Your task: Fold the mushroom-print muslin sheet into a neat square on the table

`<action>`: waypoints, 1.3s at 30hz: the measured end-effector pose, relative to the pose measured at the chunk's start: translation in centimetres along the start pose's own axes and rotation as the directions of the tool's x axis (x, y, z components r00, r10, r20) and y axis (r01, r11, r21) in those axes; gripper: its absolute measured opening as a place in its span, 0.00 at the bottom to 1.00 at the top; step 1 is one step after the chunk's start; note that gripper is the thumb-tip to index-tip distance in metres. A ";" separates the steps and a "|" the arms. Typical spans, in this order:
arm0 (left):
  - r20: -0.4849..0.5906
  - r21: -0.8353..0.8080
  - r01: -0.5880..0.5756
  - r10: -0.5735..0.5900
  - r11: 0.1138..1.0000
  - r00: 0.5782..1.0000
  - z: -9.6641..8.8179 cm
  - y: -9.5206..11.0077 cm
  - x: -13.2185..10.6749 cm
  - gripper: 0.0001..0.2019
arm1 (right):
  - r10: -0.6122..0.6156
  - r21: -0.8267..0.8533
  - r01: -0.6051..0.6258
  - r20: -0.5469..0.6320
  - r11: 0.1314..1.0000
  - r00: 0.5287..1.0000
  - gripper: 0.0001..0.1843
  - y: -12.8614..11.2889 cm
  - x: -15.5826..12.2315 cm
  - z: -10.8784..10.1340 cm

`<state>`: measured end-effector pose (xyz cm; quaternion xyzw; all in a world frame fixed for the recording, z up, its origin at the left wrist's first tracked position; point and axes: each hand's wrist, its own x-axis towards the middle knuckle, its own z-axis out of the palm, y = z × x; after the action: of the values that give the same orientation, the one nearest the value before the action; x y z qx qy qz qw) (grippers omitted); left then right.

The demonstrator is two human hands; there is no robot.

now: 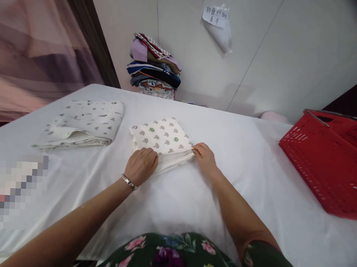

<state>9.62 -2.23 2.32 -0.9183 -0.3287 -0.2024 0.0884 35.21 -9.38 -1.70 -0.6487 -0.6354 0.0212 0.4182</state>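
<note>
Grips a small folded cloth (163, 138) at the centre of the frame with both hands. Closes the left hand (141, 165), fingers curled into a loose fist, over the cloth's near left corner; wears a metal bracelet (129, 182) on that wrist. Pinches the near right corner with the right hand (205, 159), fingers drawn together on the layered edge, thumb side tucked against the fabric. Cream in colour, printed with grey mouse-head shapes and a couple of green ones, lying flat on the white-covered table (255, 161) with its stacked layers showing along the near side. To the left of centre, well apart from the hands, a second folded cloth (83, 122), larger, pale with small grey marks, also flat on the table. At the right edge of the frame, a red plastic basket (329, 161) with a metal handle, resting on the table. At upper centre, against the wall beyond the table's far edge, a stack of folded clothes (155, 66) in mixed colours. Higher, at top centre, a paper note (215, 16) with handwriting stuck to the wall. At upper left, a pink curtain (36, 42). Along the bottom edge, a dark floral garment (175, 257) between the two bare forearms.
</note>
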 end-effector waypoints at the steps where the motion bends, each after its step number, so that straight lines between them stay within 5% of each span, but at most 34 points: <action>1: -0.015 0.020 -0.012 0.012 1.000 1.000 0.0 0.4 0.0 0.09 | 0.007 0.003 -0.007 0.001 1.000 1.000 0.10 0.0 0.0 0.1; 8: -0.069 -0.028 -0.215 0.213 0.976 0.975 1.1 4.8 2.2 0.08 | -0.010 0.166 0.016 -0.035 0.986 0.999 0.10 0.3 0.1 0.4; 12: -0.064 -0.037 -0.219 0.216 0.975 0.974 3.3 6.2 5.0 0.08 | -0.016 0.214 0.028 -0.060 0.976 0.998 0.09 0.7 0.2 0.6; 24: -0.092 -0.053 -0.287 0.282 0.956 0.955 5.1 7.2 6.6 0.11 | 0.097 0.278 -0.080 -0.051 0.957 0.994 0.06 1.1 -0.2 1.0; 39: -0.087 -0.053 -0.197 0.192 0.979 0.978 5.0 7.2 7.7 0.10 | 0.025 0.250 -0.004 -0.081 0.968 0.996 0.07 0.9 -0.1 0.8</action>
<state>21.26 -1.92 0.90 -0.9393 -0.2270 -0.2401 0.0928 35.42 -8.88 -2.76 -0.5958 -0.6048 0.0770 0.5227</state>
